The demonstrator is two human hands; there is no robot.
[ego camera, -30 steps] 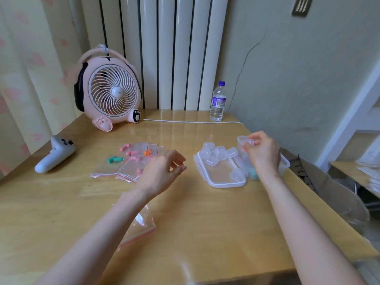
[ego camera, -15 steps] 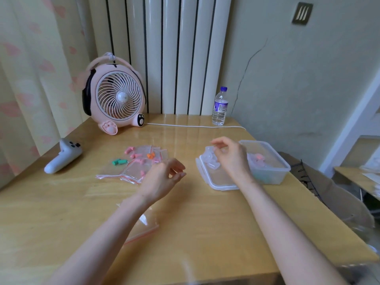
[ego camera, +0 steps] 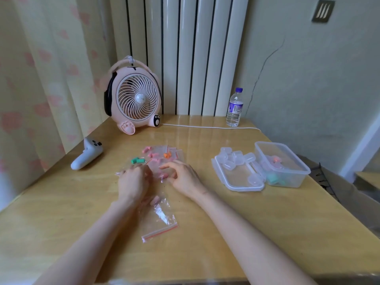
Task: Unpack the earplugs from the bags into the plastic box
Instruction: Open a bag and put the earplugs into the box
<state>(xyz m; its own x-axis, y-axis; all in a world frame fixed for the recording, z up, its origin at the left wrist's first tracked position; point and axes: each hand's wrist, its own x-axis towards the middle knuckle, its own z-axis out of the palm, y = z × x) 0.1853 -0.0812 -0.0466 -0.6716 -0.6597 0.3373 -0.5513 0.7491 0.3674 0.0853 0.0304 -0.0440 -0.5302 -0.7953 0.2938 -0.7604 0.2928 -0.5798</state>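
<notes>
At mid-surface, the left hand curls its fingers onto the bags of earplugs, grip unclear, the right hand hovers slack-fingered beside it, and the plastic box sits well right.

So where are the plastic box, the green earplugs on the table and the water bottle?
plastic box [ego camera: 294, 179]: head view, front wall.
green earplugs [ego camera: 137, 160]: head view, middle of the pair.
water bottle [ego camera: 235, 109]: head view, its label.

A pink fan far left beside a cream curtain blotched pink, and on the honey-yellow counter clear bags with red strips and pink, orange and green earplugs.
</notes>
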